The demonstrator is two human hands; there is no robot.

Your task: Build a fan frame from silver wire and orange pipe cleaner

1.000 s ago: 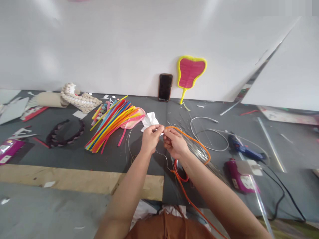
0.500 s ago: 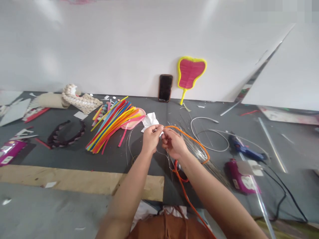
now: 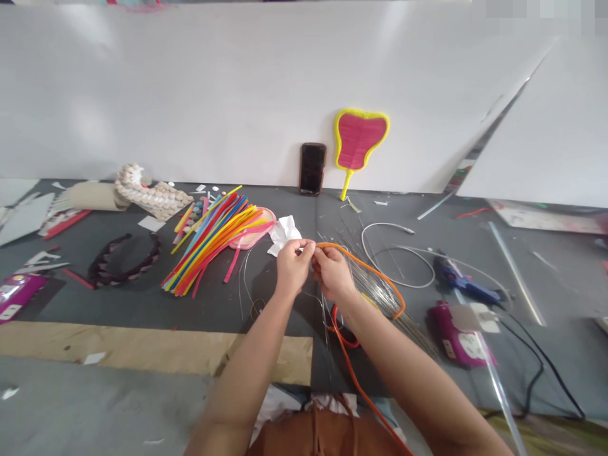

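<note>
My left hand and my right hand meet above the dark mat, fingertips pinched together. Both pinch the end of an orange pipe cleaner, which loops out to the right, curves back under my right wrist and trails down toward my lap. A thin bent wire hangs just below the hands; whether it is joined to the orange strand I cannot tell. A crumpled white paper lies right behind my left fingers.
A bundle of coloured pipe cleaners lies to the left, over a pink shape. Thin wires, a white wire loop, a blue glue gun and a magenta packet lie right. A phone and pink fan lean on the wall.
The hands have drawn slightly closer together and kept their pinch on the orange strand. The view has shifted a little.
</note>
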